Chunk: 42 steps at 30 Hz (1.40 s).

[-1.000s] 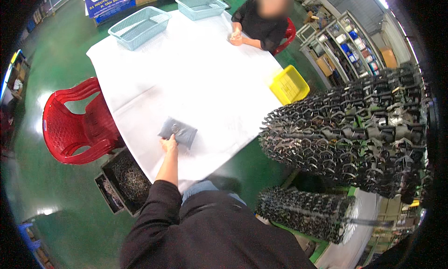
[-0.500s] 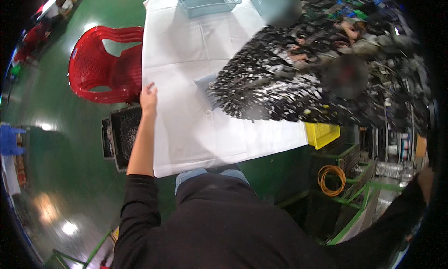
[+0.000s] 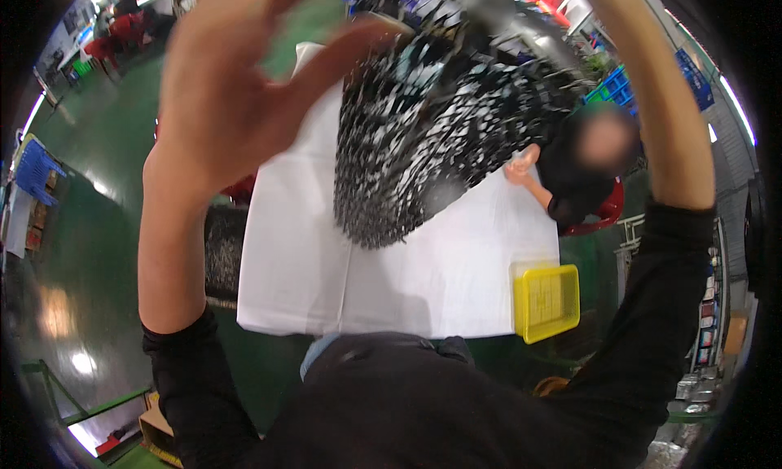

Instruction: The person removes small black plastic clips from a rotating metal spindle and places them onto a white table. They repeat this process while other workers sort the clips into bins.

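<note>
The left hand was raised, thumb and fingers parted, near a blurred mass of black pieces that hid much of a white worktop. The right forearm ran past the upper edge, its fingers unseen. A yellow basket sat at the near right corner.

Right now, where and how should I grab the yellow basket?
Probably by the right rim of the yellow basket, coming from the right: it is open-topped with a raised lip, and that side appears to reach past the edge of the white table.
</note>
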Available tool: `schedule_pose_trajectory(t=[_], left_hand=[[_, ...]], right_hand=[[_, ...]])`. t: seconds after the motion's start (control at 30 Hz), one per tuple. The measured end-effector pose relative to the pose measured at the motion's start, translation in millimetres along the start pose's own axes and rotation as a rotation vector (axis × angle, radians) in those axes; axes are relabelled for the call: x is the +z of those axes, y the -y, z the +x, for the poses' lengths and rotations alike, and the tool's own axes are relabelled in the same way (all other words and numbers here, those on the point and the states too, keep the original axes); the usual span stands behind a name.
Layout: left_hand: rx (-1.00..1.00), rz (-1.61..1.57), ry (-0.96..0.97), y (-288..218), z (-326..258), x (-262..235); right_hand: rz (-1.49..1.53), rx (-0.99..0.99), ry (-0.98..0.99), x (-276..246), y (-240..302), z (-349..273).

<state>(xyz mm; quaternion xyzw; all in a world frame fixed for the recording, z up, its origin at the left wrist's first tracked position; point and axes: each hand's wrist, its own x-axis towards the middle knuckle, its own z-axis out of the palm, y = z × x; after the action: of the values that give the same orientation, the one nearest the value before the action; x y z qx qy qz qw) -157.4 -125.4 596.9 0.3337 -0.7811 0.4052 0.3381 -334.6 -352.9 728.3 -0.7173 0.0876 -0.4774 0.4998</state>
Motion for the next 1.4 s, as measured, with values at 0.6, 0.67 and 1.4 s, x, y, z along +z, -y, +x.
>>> schedule_pose_trajectory(t=[0.6, 0.67, 1.4], left_hand=[[-0.041, -0.429, 0.511, -39, 106, 53], [-0.069, -0.433, 0.545, -41, 112, 55], [-0.097, -0.454, 0.459, -50, 136, 83]], right_hand=[[-0.644, -0.489, -0.454, -45, 28, -209], [-0.657, -0.420, -0.441, -43, 7, -224], [0.164, -0.077, -0.106, -67, -52, -213]])
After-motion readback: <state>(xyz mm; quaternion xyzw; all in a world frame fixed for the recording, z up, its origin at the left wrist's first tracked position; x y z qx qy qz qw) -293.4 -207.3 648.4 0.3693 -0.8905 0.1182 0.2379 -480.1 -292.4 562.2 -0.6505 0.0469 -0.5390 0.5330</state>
